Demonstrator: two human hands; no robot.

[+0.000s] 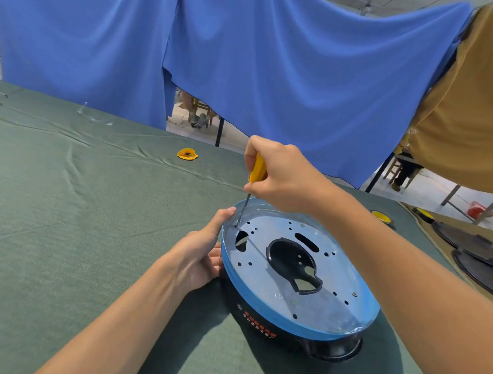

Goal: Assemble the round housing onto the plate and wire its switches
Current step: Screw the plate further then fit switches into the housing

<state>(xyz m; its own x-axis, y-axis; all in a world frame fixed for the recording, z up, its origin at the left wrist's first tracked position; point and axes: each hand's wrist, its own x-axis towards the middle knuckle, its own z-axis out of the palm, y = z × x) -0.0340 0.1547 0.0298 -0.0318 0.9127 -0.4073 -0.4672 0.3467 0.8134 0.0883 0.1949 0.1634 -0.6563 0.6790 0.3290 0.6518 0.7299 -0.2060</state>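
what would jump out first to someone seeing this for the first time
The round blue-rimmed metal plate sits on its black housing, centre right. The right hand grips a yellow-handled screwdriver, tip at a hole near the plate's left edge, while the left hand holds the rim. Blue cloth hangs behind.

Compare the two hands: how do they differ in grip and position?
The right hand grips the screwdriver; the left hand holds the housing by its rim. The right hand is raised above the plate; the left hand lies low at its left edge, thumb on top. Both work at the same spot near that edge.
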